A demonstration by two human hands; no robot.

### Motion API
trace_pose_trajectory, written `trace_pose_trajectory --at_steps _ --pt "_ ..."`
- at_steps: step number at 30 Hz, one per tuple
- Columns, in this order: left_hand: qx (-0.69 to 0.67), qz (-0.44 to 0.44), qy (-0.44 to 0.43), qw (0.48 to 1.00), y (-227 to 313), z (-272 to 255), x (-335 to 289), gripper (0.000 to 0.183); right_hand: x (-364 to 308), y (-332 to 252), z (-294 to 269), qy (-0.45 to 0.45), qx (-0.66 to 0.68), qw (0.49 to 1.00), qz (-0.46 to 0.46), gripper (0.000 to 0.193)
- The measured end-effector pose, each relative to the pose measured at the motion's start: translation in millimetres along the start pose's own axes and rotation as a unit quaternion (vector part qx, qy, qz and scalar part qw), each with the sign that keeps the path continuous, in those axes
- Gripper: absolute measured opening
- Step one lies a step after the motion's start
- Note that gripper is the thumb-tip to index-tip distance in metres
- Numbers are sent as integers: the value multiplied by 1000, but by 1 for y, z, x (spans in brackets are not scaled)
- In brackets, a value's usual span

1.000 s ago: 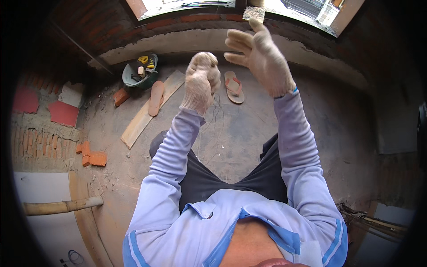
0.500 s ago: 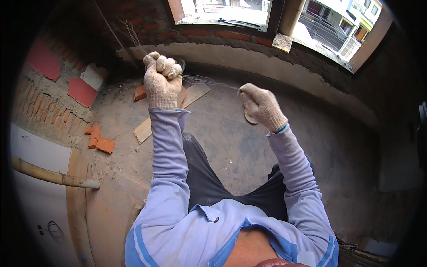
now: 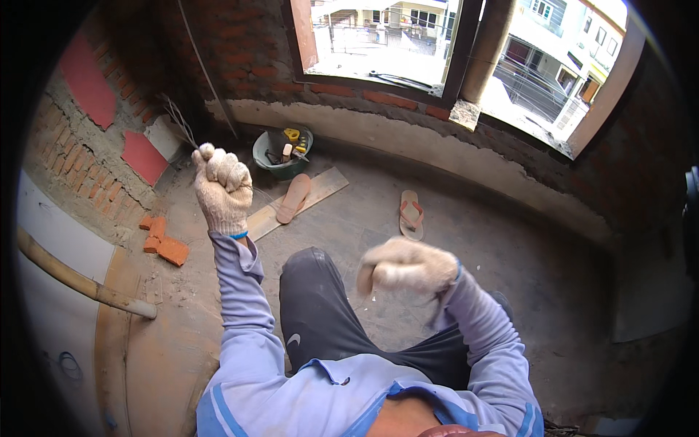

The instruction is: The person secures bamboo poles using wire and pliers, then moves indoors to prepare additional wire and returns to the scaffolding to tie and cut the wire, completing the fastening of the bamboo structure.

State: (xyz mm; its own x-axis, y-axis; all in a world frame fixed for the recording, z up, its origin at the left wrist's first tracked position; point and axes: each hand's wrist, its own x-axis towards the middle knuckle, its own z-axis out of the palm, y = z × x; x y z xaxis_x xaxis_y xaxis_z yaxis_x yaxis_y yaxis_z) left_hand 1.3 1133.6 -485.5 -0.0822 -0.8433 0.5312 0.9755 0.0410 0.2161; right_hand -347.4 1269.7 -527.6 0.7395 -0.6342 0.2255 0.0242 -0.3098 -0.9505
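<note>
Raised at the left, my left hand [image 3: 223, 182] in a cream knit glove is closed in a fist around a bundle of thin wires [image 3: 180, 122], whose loose ends stick up past the thumb. A few faint strands show to the right of that fist. My right hand [image 3: 408, 266], gloved too, hangs lower and nearer, in front of my knees. It is smeared by motion, its fingers curled in; what lies in them, if anything, is hidden.
Beyond my hands stands a round tub [image 3: 263, 162] with tools in it. A flip-flop [image 3: 294, 198] lies on a wooden plank [image 3: 329, 188], another flip-flop [image 3: 411, 211] on the floor. Broken bricks [image 3: 172, 251] and a bamboo pole [image 3: 87, 284] are at left; window frames [image 3: 371, 86] ahead.
My left hand has moved left and down with the wires. My right hand has come down and nearer to my body. The tub and flip-flops now show more fully.
</note>
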Motion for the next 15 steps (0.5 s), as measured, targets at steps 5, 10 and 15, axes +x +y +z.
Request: trace_pose_trajectory --at_steps 5,10,15 --pt "-19 -11 89 996 -39 27 -68 32 17 22 -88 399 -566 719 -55 6" --pt "64 69 17 995 -36 54 -56 32 32 63 -58 268 -555 767 176 4" --pt "89 63 159 981 55 -26 -18 36 -3 9 -2 -138 -80 986 45 42"
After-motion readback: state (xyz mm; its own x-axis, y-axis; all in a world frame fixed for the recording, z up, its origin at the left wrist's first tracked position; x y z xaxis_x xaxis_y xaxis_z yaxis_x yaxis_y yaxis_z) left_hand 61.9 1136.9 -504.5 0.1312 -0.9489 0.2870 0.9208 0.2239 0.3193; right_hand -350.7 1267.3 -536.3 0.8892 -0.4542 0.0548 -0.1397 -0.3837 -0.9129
